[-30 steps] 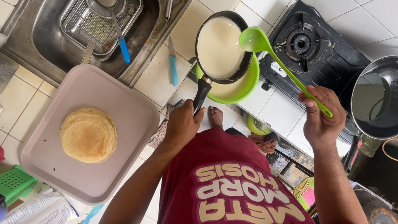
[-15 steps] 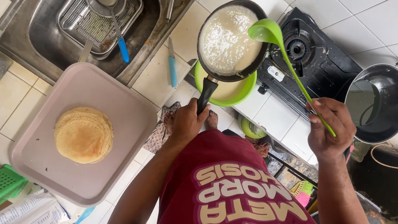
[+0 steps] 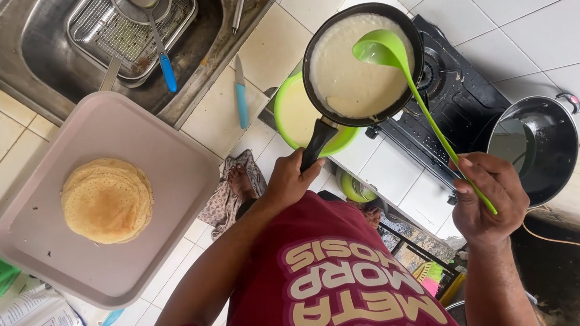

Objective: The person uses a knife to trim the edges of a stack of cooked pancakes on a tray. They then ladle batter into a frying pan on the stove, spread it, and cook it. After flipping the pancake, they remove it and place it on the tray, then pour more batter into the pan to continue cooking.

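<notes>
Your ladle [image 3: 414,89] is bright green, and your pan [image 3: 362,64] is black with pale cream batter [image 3: 345,75] inside. The bowl [image 3: 293,115] is green too. The tray [image 3: 99,201] is light pink, with golden brown pancakes [image 3: 107,201] covered in tiny dots.

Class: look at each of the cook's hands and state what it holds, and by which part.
The left hand grips the black frying pan by its handle; the right hand holds the green ladle near the end of its long handle.
</notes>
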